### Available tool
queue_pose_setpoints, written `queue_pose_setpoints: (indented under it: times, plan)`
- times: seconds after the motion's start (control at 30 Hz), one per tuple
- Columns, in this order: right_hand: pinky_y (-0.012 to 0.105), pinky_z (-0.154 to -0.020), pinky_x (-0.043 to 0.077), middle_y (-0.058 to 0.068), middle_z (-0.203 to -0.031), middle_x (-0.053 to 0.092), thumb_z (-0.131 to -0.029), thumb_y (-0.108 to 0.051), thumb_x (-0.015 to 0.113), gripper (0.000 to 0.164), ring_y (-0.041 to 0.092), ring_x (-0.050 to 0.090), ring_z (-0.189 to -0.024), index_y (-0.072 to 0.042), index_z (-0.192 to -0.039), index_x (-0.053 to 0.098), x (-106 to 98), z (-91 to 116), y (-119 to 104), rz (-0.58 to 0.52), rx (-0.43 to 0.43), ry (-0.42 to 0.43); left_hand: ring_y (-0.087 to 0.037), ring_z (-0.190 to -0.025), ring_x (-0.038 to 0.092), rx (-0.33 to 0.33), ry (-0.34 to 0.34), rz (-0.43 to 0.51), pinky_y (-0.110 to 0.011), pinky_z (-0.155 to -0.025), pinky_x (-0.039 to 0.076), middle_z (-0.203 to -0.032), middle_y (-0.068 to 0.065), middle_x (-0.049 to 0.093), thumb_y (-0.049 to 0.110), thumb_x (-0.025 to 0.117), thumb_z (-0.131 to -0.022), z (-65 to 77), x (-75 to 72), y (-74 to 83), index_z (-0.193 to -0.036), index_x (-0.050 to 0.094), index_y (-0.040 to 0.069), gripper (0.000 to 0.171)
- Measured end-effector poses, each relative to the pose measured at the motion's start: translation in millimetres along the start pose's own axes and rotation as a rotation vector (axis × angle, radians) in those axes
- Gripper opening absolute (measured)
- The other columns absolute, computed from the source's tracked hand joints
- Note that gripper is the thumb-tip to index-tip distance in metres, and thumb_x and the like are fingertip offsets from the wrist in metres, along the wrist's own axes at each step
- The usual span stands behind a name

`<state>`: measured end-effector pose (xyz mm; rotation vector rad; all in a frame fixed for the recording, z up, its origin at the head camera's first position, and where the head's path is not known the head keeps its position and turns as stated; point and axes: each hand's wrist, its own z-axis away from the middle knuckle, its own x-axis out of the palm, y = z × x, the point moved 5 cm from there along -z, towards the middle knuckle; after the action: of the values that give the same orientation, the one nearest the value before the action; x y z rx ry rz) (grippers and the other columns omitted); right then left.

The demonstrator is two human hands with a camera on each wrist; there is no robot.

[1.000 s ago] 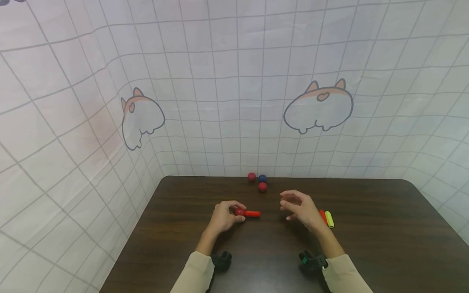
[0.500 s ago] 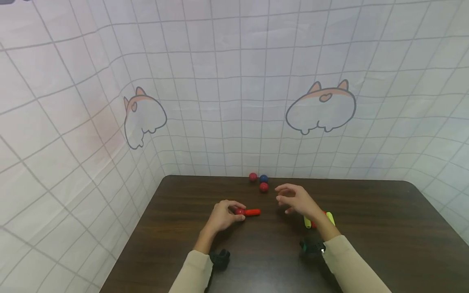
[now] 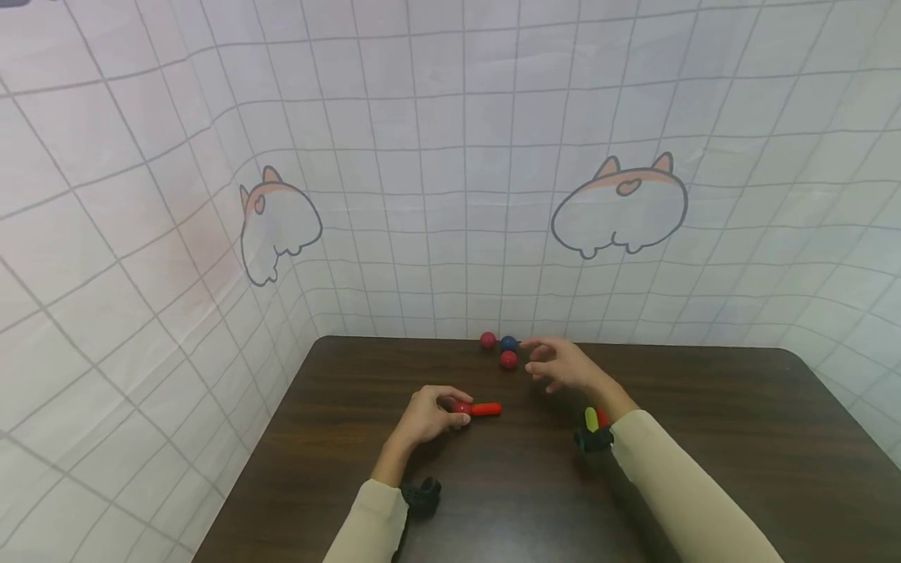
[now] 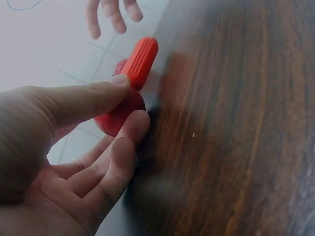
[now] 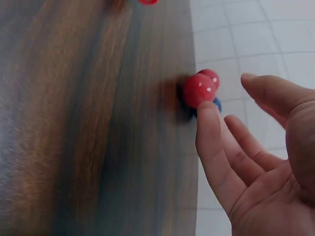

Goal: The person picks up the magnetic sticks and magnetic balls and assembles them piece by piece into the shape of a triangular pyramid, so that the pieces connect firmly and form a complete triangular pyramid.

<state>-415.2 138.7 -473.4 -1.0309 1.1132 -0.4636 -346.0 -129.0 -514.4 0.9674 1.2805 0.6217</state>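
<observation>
Thumb and fingers of my left hand [image 3: 425, 416] pinch a red ball [image 4: 115, 118] low over the dark table. From the ball's right side a ridged red stick [image 4: 141, 61] points out, its end against the ball. My right hand [image 3: 566, 366] is at the back of the table, fingers spread and loosely bent, holding nothing. Just left of its fingertips lie a red ball [image 3: 508, 360] and a blue ball [image 3: 508, 343]. A second loose red ball [image 3: 488, 340] sits by the back edge. In the right wrist view, the blue ball is mostly hidden behind the near red one.
Beneath my right forearm lie a yellow-green stick [image 3: 591, 419] and a red stick [image 3: 602, 418], partly covered by the wrist camera and sleeve. The brown wooden table [image 3: 352, 391] ends at a white gridded cloth [image 3: 436, 195] behind it.
My right hand has moved forward and left, closer to the loose balls. The right arm now covers part of the stick group. My left hand stays put with the ball and stick.
</observation>
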Motion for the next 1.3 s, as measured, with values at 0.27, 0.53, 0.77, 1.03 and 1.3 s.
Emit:
queue_pose_setpoints:
  times: [0.27, 0.53, 0.77, 1.03, 1.3]
  plan:
    - [0.038, -0.062, 0.061, 0.027, -0.134, 0.056, -0.097, -0.014, 0.069, 0.053, 0.037, 0.071, -0.1, -0.01, -0.147, 0.052, 7.8, -21.2, 0.2, 0.075, 0.022, -0.024, -0.015, -0.07, 0.068, -0.012, -0.016, 0.032, -0.031, -0.063, 0.055, -0.093, -0.005, 0.073, 0.013, 0.084, -0.084, 2.2, -1.5, 0.8, -0.111, 0.078, 0.014, 0.028]
    - [0.039, -0.062, 0.061, 0.028, -0.14, 0.051, -0.097, -0.014, 0.069, 0.05, 0.027, 0.071, -0.094, -0.012, -0.145, 0.054, 18.4, -36.6, 4.7, 0.107, 0.061, -0.035, -0.015, -0.07, 0.068, -0.028, -0.02, 0.048, -0.031, -0.063, 0.054, -0.092, -0.005, 0.074, 0.014, 0.084, -0.084, 1.7, -2.6, -0.2, -0.112, 0.078, 0.013, 0.028]
    - [0.038, -0.062, 0.061, 0.028, -0.141, 0.05, -0.098, -0.013, 0.067, 0.049, 0.026, 0.07, -0.093, -0.013, -0.146, 0.054, 22.8, -44.3, 8.4, 0.127, 0.077, -0.047, -0.015, -0.069, 0.068, -0.04, -0.017, 0.058, -0.031, -0.064, 0.055, -0.091, -0.005, 0.075, 0.014, 0.084, -0.084, 0.8, -2.3, -2.2, -0.112, 0.078, 0.014, 0.029]
    - [0.039, -0.061, 0.061, 0.028, -0.139, 0.053, -0.098, -0.01, 0.067, 0.042, 0.026, 0.07, -0.09, -0.012, -0.139, 0.059, 26.8, -45.5, 7.7, 0.12, 0.07, -0.045, -0.015, -0.071, 0.069, -0.039, -0.022, 0.062, -0.032, -0.065, 0.056, -0.092, -0.005, 0.075, 0.014, 0.085, -0.084, 0.9, -1.6, -2.3, -0.111, 0.078, 0.016, 0.028]
    - [0.037, -0.06, 0.061, 0.023, -0.131, 0.06, -0.096, -0.006, 0.067, 0.035, 0.023, 0.067, -0.087, -0.01, -0.13, 0.063, 30.3, -39.8, 6.1, 0.152, 0.077, -0.09, -0.015, -0.07, 0.069, -0.041, -0.019, 0.057, -0.032, -0.064, 0.055, -0.094, -0.005, 0.074, 0.015, 0.084, -0.084, 2.1, -2.8, -2.0, -0.11, 0.079, 0.018, 0.026]
